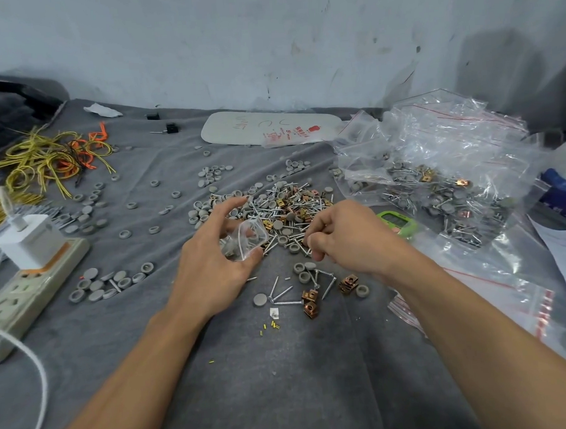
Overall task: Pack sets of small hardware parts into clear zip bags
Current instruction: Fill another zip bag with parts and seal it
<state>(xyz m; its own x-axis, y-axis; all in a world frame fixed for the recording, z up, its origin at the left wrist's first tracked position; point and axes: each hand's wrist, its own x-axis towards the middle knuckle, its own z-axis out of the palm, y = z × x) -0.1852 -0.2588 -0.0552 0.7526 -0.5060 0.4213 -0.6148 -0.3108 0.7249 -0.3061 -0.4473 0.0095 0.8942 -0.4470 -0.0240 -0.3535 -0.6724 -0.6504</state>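
My left hand [212,260] holds a small clear zip bag [247,240] with its mouth open toward the right; a few grey caps and screws lie inside it. My right hand [342,240] has its fingers curled and pinches small parts, apparently screws, at the near edge of the main heap of screws, grey caps and copper clip nuts [275,211]. A smaller group of screws, caps and copper clip nuts [312,291] lies on the grey cloth just below my hands.
A pile of filled clear bags [437,180] lies at the right, with empty red-striped zip bags [509,301] nearer. A green timer [397,223] sits behind my right hand. A power strip with a white charger [31,260] and yellow wires [49,157] are at the left. Loose grey caps [108,282] are scattered about.
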